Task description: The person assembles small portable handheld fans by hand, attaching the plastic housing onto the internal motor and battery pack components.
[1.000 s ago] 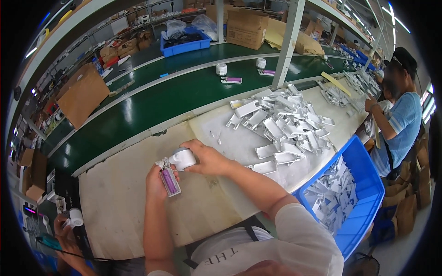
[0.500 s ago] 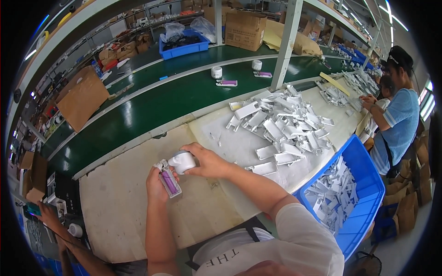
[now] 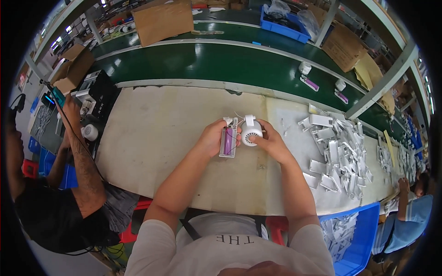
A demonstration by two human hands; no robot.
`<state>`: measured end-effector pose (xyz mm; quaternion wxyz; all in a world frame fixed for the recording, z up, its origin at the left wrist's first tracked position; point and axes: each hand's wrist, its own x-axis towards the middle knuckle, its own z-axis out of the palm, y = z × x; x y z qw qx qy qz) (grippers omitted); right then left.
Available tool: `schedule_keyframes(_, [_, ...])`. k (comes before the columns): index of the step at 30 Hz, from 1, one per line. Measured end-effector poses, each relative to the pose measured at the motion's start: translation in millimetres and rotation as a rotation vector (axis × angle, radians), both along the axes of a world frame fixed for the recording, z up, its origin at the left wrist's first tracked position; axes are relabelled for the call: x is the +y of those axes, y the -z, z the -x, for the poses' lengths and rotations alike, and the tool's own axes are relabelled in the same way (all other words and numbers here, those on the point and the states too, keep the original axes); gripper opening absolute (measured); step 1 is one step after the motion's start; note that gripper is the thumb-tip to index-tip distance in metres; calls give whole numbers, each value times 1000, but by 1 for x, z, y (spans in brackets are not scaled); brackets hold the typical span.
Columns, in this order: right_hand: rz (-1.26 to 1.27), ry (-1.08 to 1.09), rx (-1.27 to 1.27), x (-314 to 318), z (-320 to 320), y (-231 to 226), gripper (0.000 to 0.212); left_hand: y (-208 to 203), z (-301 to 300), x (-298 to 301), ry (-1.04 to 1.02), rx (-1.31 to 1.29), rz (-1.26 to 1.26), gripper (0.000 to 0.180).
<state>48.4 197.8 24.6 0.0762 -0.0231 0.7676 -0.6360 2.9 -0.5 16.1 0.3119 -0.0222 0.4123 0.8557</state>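
Over the middle of the worktable, my left hand (image 3: 213, 138) is closed around a white plastic handle shell (image 3: 227, 153) with a purple battery (image 3: 228, 140) inside. My right hand (image 3: 275, 143) grips a round white fan head (image 3: 251, 134), its thumb across the slotted grille, which faces up. Thin wires (image 3: 239, 117) show between the shell and the fan head, close to the fingertips. Both pieces are held side by side, slightly apart, above the table.
White plastic shells (image 3: 338, 154) lie heaped to the right on the worktable (image 3: 152, 147). A blue bin (image 3: 368, 234) of white parts stands below them. Beyond runs a green conveyor (image 3: 184, 62) with two fan units. At left, a co-worker's hand (image 3: 70, 110) holds a teal-handled tool (image 3: 58, 96).
My view has swung left, bringing the left co-worker into fuller view. The fan head in my right hand has turned so its grille faces up; both hands keep their holds.
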Motion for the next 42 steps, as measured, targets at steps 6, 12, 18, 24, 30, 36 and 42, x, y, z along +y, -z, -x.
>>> schedule_keyframes(6, [49, -16, 19, -2, -2, 1, 64, 6, 0, -3, 2, -22, -26, 27])
schedule_keyframes(12, [33, -38, 10, 3, 5, 13, 65, 15, 5, -5, -6, 17, -81, 32])
schedule_keyframes(18, [87, -53, 36, 7, 6, 13, 67, 13, 5, -1, 80, 116, 26, 37])
schedule_keyframes(24, [70, -34, 41, 9, 4, 14, 66, 5, -3, 6, -62, 92, 21, 38])
schedule_keyframes(30, [99, -69, 75, 7, 7, 12, 61, 4, -1, 2, -23, 139, 33, 39])
schedule_keyframes(36, [318, -63, -7, 10, 1, 2, 59, -4, -5, 6, -49, 168, 58, 42])
schedule_keyframes(42, [380, -81, -24, 8, 2, 4, 64, -2, -6, 6, -17, 263, 77, 41])
